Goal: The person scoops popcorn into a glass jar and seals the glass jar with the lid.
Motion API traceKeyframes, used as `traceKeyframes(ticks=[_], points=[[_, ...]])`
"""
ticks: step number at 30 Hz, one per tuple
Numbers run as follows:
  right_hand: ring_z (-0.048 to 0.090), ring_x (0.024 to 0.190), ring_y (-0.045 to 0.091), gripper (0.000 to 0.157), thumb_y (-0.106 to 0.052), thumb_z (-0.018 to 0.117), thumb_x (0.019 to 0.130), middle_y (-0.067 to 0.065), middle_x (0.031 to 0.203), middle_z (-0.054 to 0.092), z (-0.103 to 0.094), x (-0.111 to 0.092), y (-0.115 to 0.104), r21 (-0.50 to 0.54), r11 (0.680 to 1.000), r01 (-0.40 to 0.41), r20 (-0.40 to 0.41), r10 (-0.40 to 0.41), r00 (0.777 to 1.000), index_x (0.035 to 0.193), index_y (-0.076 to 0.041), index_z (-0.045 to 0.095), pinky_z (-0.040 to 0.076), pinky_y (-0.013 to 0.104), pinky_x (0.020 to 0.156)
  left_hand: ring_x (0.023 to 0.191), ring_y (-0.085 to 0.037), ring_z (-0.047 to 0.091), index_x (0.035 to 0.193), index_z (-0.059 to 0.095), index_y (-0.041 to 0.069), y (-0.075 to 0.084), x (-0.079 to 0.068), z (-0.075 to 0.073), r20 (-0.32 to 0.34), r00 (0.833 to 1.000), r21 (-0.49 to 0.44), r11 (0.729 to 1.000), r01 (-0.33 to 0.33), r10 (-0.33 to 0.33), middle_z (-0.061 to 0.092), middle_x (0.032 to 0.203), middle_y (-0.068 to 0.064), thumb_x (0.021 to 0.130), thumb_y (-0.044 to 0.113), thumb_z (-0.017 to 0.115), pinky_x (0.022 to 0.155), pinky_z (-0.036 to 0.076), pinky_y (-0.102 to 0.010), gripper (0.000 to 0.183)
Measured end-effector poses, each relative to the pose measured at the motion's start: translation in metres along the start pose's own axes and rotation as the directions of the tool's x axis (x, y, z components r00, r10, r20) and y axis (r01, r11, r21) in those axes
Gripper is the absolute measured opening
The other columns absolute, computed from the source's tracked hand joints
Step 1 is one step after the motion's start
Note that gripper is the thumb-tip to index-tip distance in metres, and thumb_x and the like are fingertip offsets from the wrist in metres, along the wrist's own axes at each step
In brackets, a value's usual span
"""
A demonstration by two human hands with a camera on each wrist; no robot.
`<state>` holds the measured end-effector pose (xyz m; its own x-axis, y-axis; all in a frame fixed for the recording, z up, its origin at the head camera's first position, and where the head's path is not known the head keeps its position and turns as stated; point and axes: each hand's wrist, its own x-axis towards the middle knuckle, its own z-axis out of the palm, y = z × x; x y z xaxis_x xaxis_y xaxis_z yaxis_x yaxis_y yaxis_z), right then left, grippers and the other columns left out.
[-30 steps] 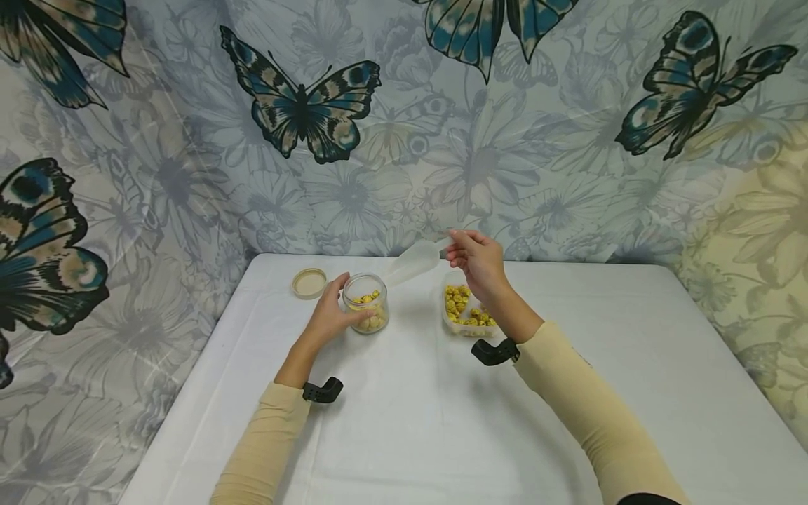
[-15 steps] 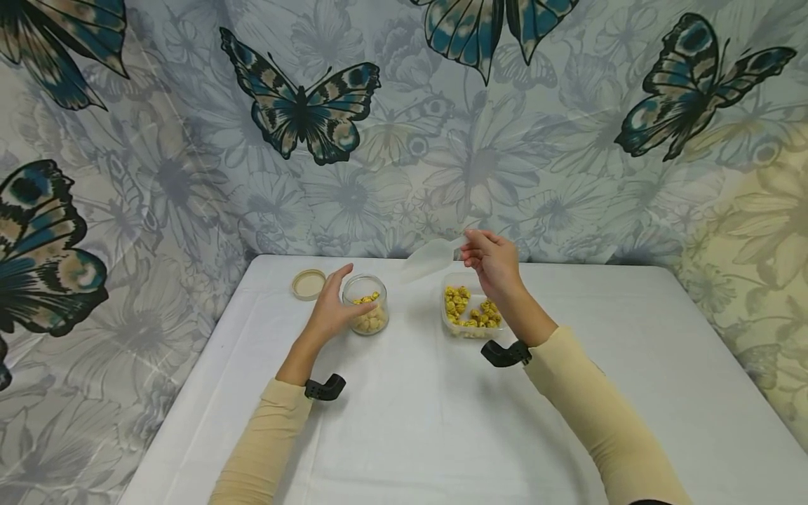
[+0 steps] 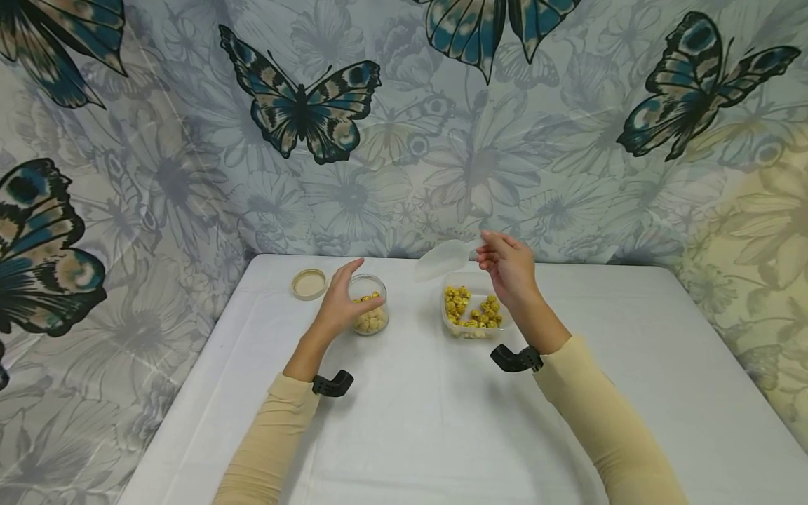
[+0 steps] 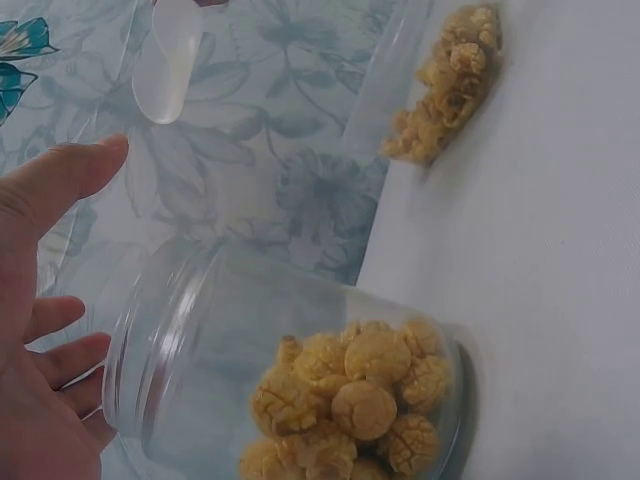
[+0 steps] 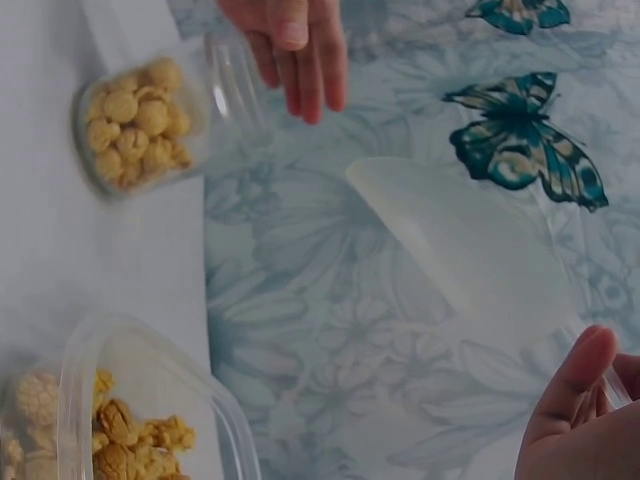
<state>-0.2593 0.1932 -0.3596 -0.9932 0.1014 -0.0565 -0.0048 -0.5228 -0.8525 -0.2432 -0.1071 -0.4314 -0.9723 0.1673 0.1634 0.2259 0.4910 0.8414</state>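
My right hand (image 3: 513, 272) pinches the handle of a translucent plastic scoop (image 3: 444, 259), held in the air behind the food box. In the right wrist view the scoop (image 5: 470, 245) shows no popcorn on it. My left hand (image 3: 341, 303) is at the glass jar (image 3: 384, 317), thumb and fingers spread apart around its upper part without gripping it. Popcorn (image 4: 365, 400) fills the lower part of the upright jar. A clear plastic box (image 3: 489, 281) holds more yellow popcorn (image 3: 486, 315), lying in loose clumps, and stands right of the jar.
A round gold-rimmed lid (image 3: 309, 284) lies left of the jar. Everything stands on a white-covered table (image 3: 391, 421). Right behind its far edge hangs a butterfly-print cloth (image 3: 404, 175).
My right hand has moved right with the scoop, away from the jar and over toward the box. My left hand has loosened from the jar, its fingers lifting and spreading.
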Motion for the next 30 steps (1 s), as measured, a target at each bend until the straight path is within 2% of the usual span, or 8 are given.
traceKeyframes(ticks=[14, 30], points=[[0.06, 0.049, 0.011, 0.008, -0.012, 0.066, 0.093, 0.004, 0.062, 0.065, -0.016, -0.002, -0.005, 0.036, 0.999, 0.005, -0.019, -0.004, 1.0, 0.09, -0.004, 0.066, 0.05, 0.018, 0.046, 0.148, -0.031, 0.024, 0.152, 0.033, 0.013, 0.016, 0.0, 0.011, 0.023, 1.0, -0.027, 1.0, -0.014, 0.015, 0.029, 0.158, -0.009, 0.081, 0.036, 0.078, 0.117, 0.026, -0.058, 0.086], [0.059, 0.048, 0.011, 0.011, -0.009, 0.064, 0.094, 0.004, 0.061, 0.064, -0.029, -0.002, -0.013, 0.034, 0.998, 0.055, -0.031, -0.054, 0.998, 0.086, -0.002, 0.066, 0.049, 0.018, 0.044, 0.145, -0.031, 0.03, 0.149, 0.037, 0.011, 0.03, 0.0, 0.036, 0.032, 0.993, -0.014, 0.993, -0.113, 0.114, 0.033, 0.155, -0.011, 0.081, 0.031, 0.079, 0.117, 0.03, -0.055, 0.083]])
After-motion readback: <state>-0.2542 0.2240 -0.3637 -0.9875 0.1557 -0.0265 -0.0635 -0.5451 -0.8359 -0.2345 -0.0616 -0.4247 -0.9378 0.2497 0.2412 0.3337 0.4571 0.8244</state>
